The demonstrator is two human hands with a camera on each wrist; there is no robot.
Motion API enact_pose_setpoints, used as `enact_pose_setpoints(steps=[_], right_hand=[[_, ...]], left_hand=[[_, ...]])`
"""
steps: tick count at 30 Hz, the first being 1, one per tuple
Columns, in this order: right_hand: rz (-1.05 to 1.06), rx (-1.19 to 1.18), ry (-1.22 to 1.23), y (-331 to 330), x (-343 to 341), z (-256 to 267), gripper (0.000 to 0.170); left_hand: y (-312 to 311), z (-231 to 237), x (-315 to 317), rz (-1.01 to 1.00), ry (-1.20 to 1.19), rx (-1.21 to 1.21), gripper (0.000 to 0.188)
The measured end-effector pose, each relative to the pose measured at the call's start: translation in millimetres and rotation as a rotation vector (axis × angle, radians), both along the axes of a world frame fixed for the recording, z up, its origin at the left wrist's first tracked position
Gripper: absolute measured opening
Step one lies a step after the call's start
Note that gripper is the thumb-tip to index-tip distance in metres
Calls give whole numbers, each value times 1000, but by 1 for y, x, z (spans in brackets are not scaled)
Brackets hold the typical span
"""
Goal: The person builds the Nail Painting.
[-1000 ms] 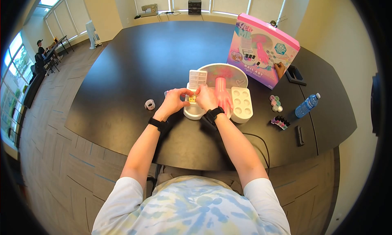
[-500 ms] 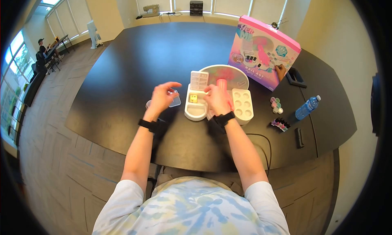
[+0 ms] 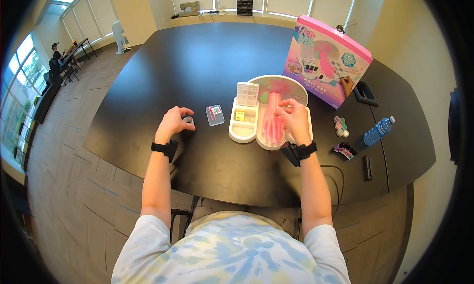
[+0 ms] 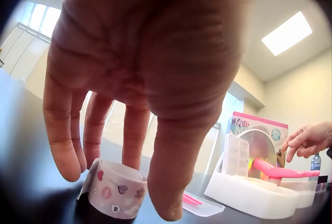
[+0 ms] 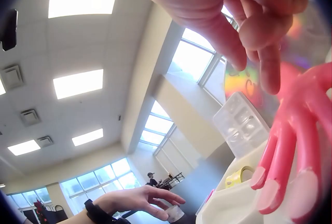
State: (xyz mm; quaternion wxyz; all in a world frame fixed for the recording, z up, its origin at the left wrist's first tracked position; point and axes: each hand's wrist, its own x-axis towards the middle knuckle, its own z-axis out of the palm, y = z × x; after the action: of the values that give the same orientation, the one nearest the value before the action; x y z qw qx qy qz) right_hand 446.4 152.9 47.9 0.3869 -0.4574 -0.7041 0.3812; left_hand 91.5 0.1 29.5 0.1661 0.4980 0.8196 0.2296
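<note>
My left hand (image 3: 174, 122) is around a roll of sticker tape (image 4: 116, 188) on the table, printed with hearts and lips. Thumb and fingers lie on either side of the roll, close to it. Loosely curled and holding nothing, my right hand (image 3: 295, 117) hovers beside the pink model hand (image 3: 272, 126) of a white nail-art station (image 3: 242, 134). A yellow roll (image 3: 240, 116) sits in a left compartment of the station, below its raised clear lid (image 3: 247, 94). Between left hand and station lies a clear case (image 3: 215, 115) with a pink strip in it.
A nail-art box (image 3: 326, 62) stands behind the station at the right. Small colour pots (image 3: 340, 127), nail polish bottles (image 3: 345, 150), a water bottle (image 3: 379, 131) and a dark bar-shaped object (image 3: 368, 168) are right of it. A cable (image 3: 340, 185) runs over the table's front edge.
Both hands have parted from the yellow roll in the station, which stays in its compartment. My left hand moved left to the sticker roll; my right hand moved right, over the model hand.
</note>
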Motion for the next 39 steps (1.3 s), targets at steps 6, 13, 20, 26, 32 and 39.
enact_pose_setpoints(steps=[6,13,20,26,32,39], right_hand=[[25,-24,21,-8,-4,4,23],[82,-82,75,-10,-5,11,25],[284,-106,-15,-16,-41,12,28],[332,-178,-22,-12,-55,11,26],[272,-85,-131,5,-55,-7,31],[188,-11,-253,11,-57,-14,31]], left_hand=[[6,-13,-7,-89,19,-30,49],[5,4,3,-66,-196,94,41],[40,14,64,-315,-587,235,37],[73,5,101,-336,-635,305,37],[89,-5,123,-401,-423,366,36],[93,-5,128,-409,-190,328,38]])
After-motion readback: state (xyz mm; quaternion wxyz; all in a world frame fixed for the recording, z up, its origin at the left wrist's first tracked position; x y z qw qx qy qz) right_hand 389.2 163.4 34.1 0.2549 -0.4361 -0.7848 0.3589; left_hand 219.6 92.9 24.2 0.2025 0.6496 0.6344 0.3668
